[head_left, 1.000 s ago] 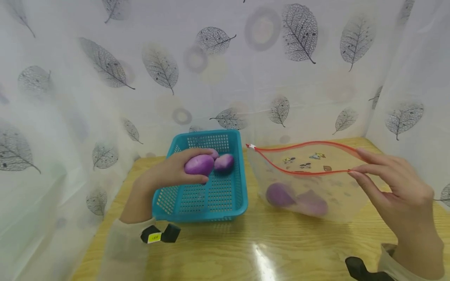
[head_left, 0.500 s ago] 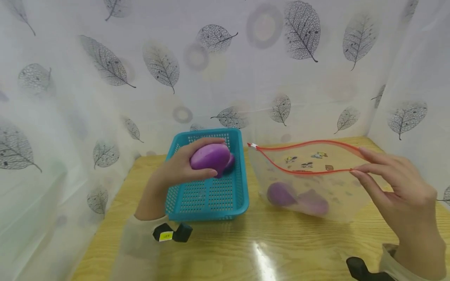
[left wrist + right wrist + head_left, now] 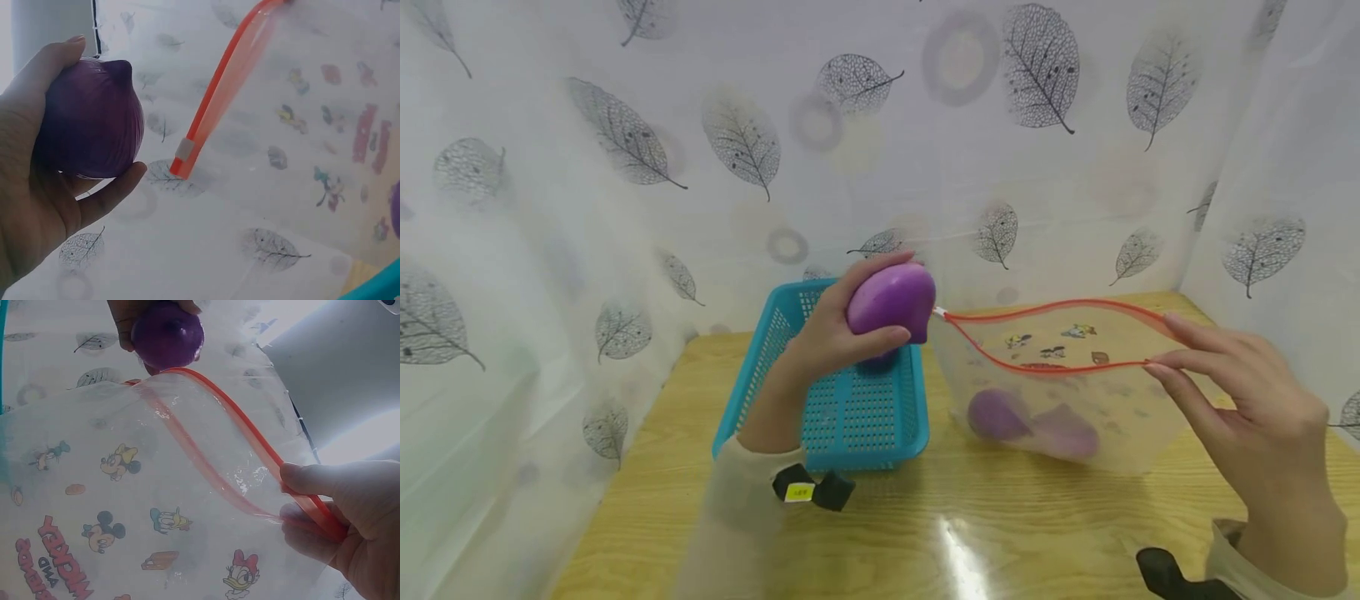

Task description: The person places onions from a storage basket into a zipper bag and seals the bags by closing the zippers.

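Observation:
My left hand (image 3: 831,333) grips a purple onion (image 3: 892,302) above the right side of a blue basket (image 3: 842,454). The onion's pointed tip shows in the left wrist view, with the fingers and thumb curled round its sides. Beneath that hand, another purple onion (image 3: 880,363) in the basket is mostly hidden. With thumb and fingers my right hand (image 3: 1255,400) pinches the red-edged mouth of a clear zip bag (image 3: 1120,425), which gapes. Inside the bag lie two onions (image 3: 997,414), blurred by the plastic. A white slider (image 3: 184,149) sits at the bag's left corner.
The basket and the bag stand side by side on a wooden table (image 3: 850,533). A leaf-printed sheet (image 3: 700,233) hangs behind them and along both sides. Cartoon prints (image 3: 103,532) cover the bag.
My left hand has lifted the onion up and to the right, from over the basket's middle towards the bag's left corner. The right hand and the bag have stayed in place.

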A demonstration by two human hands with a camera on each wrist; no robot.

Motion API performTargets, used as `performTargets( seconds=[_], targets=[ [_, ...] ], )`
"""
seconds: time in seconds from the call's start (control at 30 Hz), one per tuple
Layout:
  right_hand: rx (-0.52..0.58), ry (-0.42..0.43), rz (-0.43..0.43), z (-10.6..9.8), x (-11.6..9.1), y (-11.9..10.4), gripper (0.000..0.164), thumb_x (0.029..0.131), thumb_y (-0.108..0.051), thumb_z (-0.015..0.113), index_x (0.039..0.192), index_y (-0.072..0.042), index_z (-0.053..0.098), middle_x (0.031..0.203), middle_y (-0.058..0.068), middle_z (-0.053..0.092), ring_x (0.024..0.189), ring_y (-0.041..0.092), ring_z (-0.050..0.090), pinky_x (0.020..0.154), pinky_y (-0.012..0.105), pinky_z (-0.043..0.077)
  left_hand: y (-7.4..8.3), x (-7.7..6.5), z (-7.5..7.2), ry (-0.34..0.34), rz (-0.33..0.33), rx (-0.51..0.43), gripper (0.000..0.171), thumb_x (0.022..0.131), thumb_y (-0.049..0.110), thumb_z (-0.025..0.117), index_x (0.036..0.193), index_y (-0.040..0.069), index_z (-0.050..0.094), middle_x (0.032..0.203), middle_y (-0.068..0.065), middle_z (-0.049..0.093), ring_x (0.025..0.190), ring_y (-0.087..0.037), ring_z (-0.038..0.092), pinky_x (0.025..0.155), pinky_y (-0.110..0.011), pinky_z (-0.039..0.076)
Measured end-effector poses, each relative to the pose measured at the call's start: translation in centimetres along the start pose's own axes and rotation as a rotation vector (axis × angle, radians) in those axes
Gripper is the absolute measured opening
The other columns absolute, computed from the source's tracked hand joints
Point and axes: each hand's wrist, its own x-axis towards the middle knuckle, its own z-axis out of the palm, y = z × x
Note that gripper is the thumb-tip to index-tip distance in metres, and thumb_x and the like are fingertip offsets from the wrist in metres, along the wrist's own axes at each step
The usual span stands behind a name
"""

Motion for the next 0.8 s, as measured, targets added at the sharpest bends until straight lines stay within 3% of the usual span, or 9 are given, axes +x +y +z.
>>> performTargets(
  seconds=[0.23, 0.47, 0.67, 0.8],
  targets=[
    [-0.018, -0.028, -0.002, -0.5, -0.1, 0.3, 0.046, 0.085, -0.034, 0.07, 0.07, 0.009, 0.068, 0.1, 0.019, 0.07, 0.102, -0.001, 0.059, 0.089, 0.014, 0.042, 0.5, 2.0, 2.7, -0.018, 0.048, -0.044, 0.075, 0.081, 0.045, 0.071, 0.14, 0.012, 0.041, 0.135, -0.009, 0.049, 0.105, -0.026, 0.055, 0.081, -0.039, 0.054],
    [-0.029, -0.023, 0.014, -0.6, 0.0, 0.2, 0.047, 0.084, -0.035, 0.07, 0.071, 0.01, 0.067, 0.101, 0.02, 0.07, 0.104, 0.001, 0.06, 0.091, 0.015, 0.043, 1.9, 3.5, 5.0, -0.051, 0.038, -0.068, 0.069, 0.08, 0.011, 0.073, 0.141, 0.016, 0.042, 0.135, -0.006, 0.048, 0.104, -0.021, 0.058, 0.079, -0.033, 0.056],
    [-0.057, -0.035, 0.025, -0.4, 0.3, -0.3, 0.055, 0.086, -0.041, 0.066, 0.069, 0.011, 0.066, 0.103, 0.019, 0.07, 0.106, -0.004, 0.057, 0.093, 0.013, 0.041, 3.3, 4.2, 6.9, -0.061, 0.065, -0.084, 0.071, 0.078, 0.008, 0.074, 0.141, 0.013, 0.041, 0.133, -0.011, 0.049, 0.099, -0.016, 0.06, 0.078, -0.029, 0.056],
    [-0.043, -0.012, 0.022, -0.3, 0.1, 0.0, 0.051, 0.084, -0.038, 0.069, 0.069, 0.01, 0.066, 0.101, 0.019, 0.07, 0.104, 0.0, 0.059, 0.093, 0.015, 0.043, 4.2, 4.7, 8.3, -0.092, -0.009, -0.049, 0.074, 0.079, 0.015, 0.076, 0.142, 0.018, 0.038, 0.134, -0.006, 0.048, 0.101, -0.013, 0.058, 0.079, -0.024, 0.054]
  ],
)
